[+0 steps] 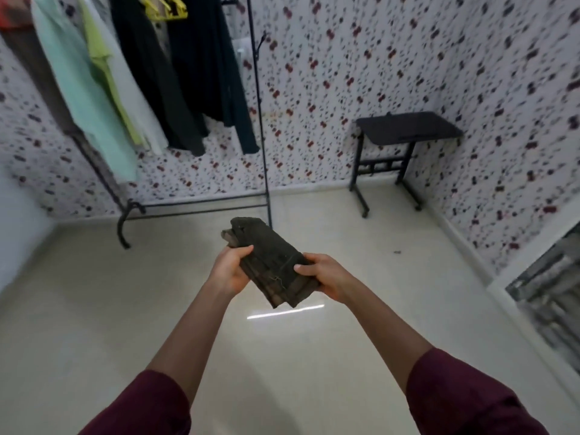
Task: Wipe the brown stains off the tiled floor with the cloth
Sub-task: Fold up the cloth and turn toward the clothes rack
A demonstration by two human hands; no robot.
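Observation:
A folded dark brown cloth (269,260) is held out in front of me at about waist height, well above the pale tiled floor (94,309). My left hand (230,270) grips its left edge, thumb on top. My right hand (326,276) grips its right edge, thumb pressed on the cloth. A small brown stain (397,252) shows on the tiles to the right, in front of the black table. Both forearms reach out from maroon sleeves.
A black metal clothes rack (266,158) with hanging garments (131,83) stands at the back left. A small black side table (408,128) on wheels stands at the back right against the patterned wall. A grey patterned surface (552,293) sits at the right edge.

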